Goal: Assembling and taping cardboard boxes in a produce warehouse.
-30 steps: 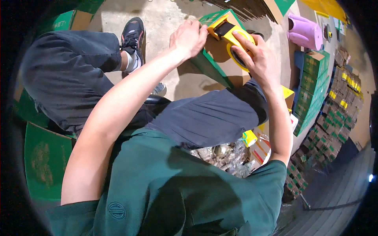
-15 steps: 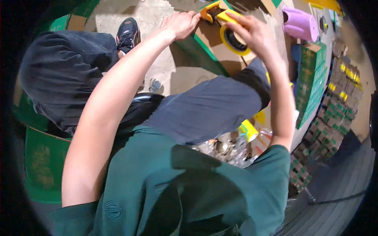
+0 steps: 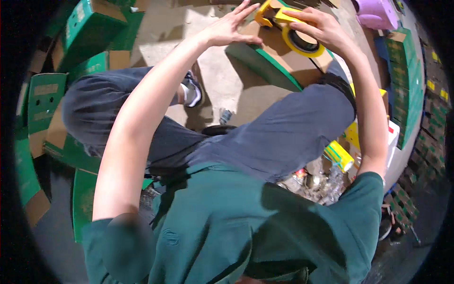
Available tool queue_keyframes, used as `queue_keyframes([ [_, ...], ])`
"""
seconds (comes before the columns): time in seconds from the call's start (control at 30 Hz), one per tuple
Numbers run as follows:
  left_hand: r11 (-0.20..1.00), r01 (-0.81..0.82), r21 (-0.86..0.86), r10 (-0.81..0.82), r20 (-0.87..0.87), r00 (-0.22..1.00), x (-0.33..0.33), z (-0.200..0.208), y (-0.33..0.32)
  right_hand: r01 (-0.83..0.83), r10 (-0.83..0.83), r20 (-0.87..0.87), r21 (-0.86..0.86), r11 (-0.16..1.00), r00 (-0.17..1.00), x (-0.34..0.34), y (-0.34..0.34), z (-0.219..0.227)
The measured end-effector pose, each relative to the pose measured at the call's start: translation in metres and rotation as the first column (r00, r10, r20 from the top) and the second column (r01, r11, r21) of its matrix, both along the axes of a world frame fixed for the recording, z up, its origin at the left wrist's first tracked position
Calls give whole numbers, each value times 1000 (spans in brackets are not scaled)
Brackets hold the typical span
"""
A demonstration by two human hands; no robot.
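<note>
Right hand (image 3: 324, 29) grips tape dispenser (image 3: 288, 40), left hand (image 3: 228, 29) splays, and stitched emblem (image 3: 170, 237) marks shirt (image 3: 217, 201).

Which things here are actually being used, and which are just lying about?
In use:
Yellow tape dispenser, held by the right hand
Green and brown box, with the left hand at its edge

Apparently just lying about:
Purple plastic object
Yellow cylinder
Stacked green boxes
</note>
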State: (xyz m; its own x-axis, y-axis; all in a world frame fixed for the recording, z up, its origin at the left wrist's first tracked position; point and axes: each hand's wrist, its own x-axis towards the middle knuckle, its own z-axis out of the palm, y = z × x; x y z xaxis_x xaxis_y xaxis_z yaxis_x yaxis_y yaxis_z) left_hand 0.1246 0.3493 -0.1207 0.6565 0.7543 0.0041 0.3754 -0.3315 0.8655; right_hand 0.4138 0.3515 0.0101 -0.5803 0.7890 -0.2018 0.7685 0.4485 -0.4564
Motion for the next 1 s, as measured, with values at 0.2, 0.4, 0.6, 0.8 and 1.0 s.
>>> queue_keyframes([
  [0.2,944,183,274,-212,82,974,4,-20,47,-71,61,58,191,979,996,-18,-18,0],
  [0.4,968,224,116,-236,104,966,22,-6,37,-18,-18,183,196,980,983,-11,-44,2],
  [0.6,996,81,23,-81,-14,997,20,14,23,-17,-23,221,176,984,975,6,-43,32],
  [0.8,770,276,575,-194,-201,960,19,13,39,-64,30,197,169,984,980,38,-59,27],
  [1.0,834,322,449,-276,-165,947,51,51,37,-28,-32,348,164,986,937,49,-67,7],
])
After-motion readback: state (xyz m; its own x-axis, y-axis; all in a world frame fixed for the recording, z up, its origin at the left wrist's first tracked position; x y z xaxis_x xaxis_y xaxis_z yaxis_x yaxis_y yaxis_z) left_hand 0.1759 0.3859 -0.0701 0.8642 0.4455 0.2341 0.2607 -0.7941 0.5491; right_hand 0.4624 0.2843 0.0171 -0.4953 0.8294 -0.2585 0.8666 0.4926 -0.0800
